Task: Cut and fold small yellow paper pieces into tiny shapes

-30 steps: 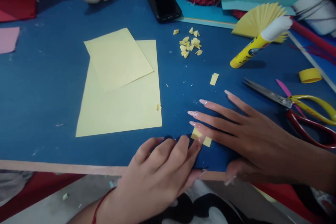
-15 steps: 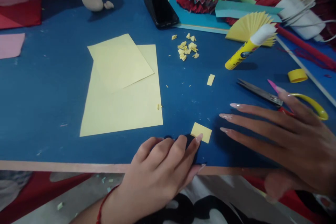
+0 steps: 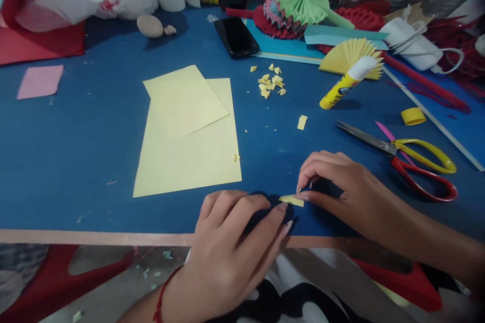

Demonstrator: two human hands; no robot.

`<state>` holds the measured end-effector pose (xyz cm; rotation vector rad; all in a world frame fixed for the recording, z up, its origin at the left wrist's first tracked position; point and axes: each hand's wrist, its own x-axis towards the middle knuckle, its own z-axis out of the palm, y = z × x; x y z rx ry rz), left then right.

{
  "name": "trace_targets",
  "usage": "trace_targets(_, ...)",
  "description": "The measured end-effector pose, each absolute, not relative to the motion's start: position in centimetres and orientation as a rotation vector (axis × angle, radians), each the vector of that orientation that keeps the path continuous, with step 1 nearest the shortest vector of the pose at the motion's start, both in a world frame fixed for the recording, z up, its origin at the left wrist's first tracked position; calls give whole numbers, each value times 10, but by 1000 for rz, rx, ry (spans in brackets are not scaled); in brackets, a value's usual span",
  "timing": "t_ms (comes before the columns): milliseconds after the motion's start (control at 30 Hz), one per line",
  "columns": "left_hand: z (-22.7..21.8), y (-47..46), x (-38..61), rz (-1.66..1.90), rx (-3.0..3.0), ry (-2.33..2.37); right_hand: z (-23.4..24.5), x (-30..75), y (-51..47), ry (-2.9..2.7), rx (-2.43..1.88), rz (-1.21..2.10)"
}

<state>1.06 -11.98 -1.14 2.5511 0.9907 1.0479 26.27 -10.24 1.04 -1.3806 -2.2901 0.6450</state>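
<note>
- Down at the tabletop's (image 3: pixel 76 161) front edge, right of its middle, lies a small yellow slip (image 3: pixel 291 200), with both hands at it.
- Right hand (image 3: pixel 341 189) – fingers curled in together, thumb and fingertips closed on the slip's right end; its wrist runs off toward the front right corner.
- Left hand (image 3: pixel 231 247) – palm down across the front edge, fingers bent and side by side, clamped on nothing; one fingertip touches the slip's left end.
- A big yellow sheet (image 3: pixel 189 161) lies just left of the hands, near the middle of the tabletop, with a smaller sheet (image 3: pixel 185 98) askew on its far end.
- Scissors (image 3: pixel 401 154) with yellow and red handles lie just right of the right hand, blades pointing left.
- Past the slip, toward the far edge: one loose yellow bit (image 3: pixel 302 122), then a cluster of scraps (image 3: pixel 271 83).
- A glue stick (image 3: pixel 346 83) lies tilted right of the scraps, its yellow cap (image 3: pixel 413 116) well apart near the right edge.
- A phone (image 3: pixel 237 36) lies face up by the far edge; a pink paper (image 3: pixel 40 82) lies near the left edge.
</note>
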Motion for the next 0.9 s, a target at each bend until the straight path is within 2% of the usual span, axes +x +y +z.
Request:
trace_targets(267,3,-114,11,944,2315,970,33,249,-110,-2308,-1156,598)
trace_targets(533,10,-107,3,855,2200,793,48,240,-105,-2275,-1131,850)
trace_targets(667,13,-104,0,970,2153,759,46,239,-107,-2274,-1078,958)
trace_targets(800,19,-104,-5,1136,2008,936,43,243,-111,-2294,-1058,942)
trace_targets(900,21,-105,1,1094,1880,907,46,246,-115,-2205,-1097,749)
